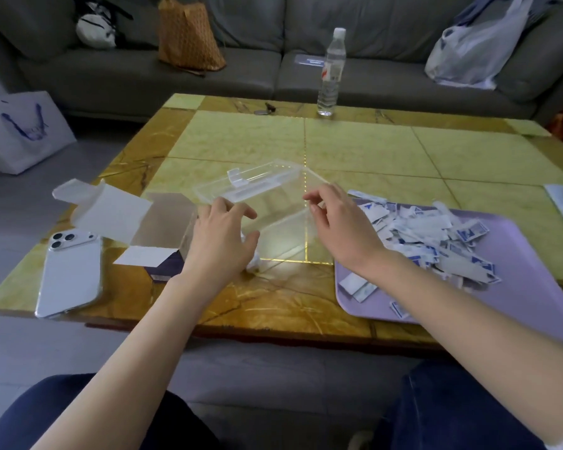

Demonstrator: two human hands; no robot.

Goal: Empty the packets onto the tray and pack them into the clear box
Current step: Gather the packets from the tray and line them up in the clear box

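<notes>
Box (273, 222) between left grip (223, 237), right grip (338, 222) | packets (433, 235) on tray (520, 287) (right)

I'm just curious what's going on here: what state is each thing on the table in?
Clear box: lid raised, no packets inside.
Cardboard box: flaps open.
Packets: loose pile on the purple tray.
Water bottle: upright, capped.
Phone: face down.
Left hand: fingers spread at the clear box.
Right hand: fingers loosely curled beside it.
</notes>
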